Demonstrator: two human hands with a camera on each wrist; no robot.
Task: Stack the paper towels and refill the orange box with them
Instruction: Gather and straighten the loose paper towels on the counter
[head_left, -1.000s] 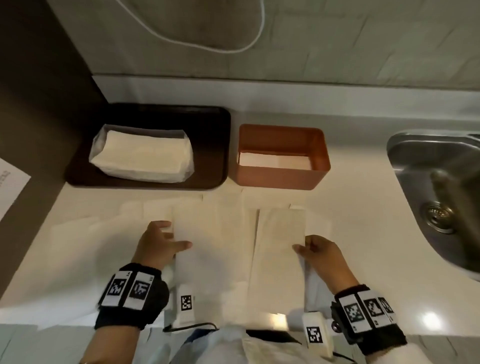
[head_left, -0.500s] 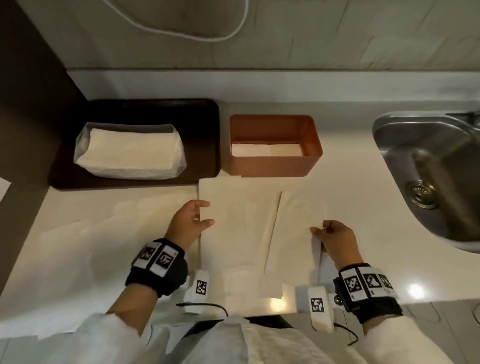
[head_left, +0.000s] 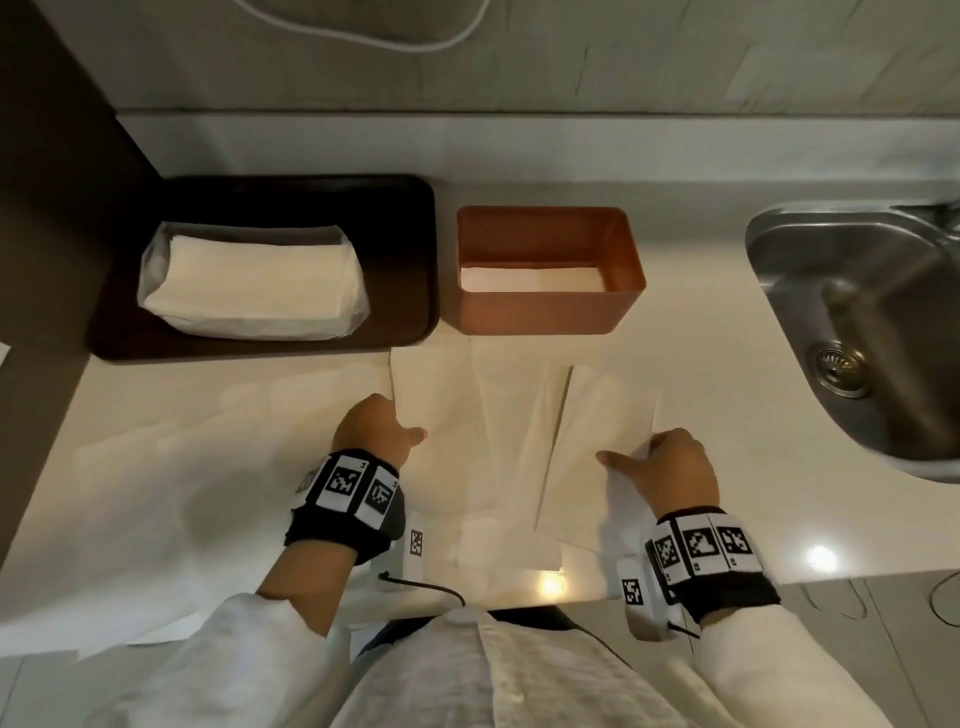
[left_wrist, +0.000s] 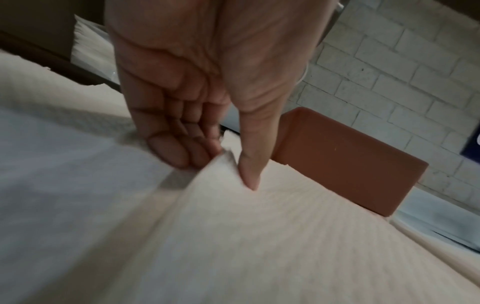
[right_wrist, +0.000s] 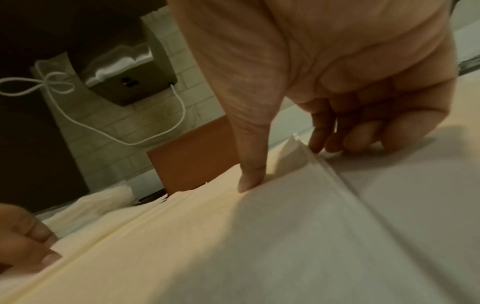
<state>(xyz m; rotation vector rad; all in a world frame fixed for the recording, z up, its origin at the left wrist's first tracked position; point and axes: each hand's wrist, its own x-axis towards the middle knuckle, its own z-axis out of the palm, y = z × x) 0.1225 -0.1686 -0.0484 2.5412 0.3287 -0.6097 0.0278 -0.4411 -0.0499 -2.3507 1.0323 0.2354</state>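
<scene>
**Two towel piles gathered just below the orange box**

The paper towels lie on the tabletop in two overlapping folded piles, their far edges almost touching the orange box. A second ago they lay lower, nearer the body; both piles have since slid toward the box and closer together, so the stacking looks nearly ready for the merge.

The left hand pinches the left pile's edge, thumb on top and curled fingers beneath. The right hand clamps the right pile likewise, thumb pressed flat, fingers tucked under the edge.

The towels are thin, cream, faintly embossed, limp at the lifted edge. The box is smooth, rigid, rectangular, with a low white layer inside. Left of it, a dark tray holds a plastic-wrapped towel pack; a steel sink sits right.
</scene>
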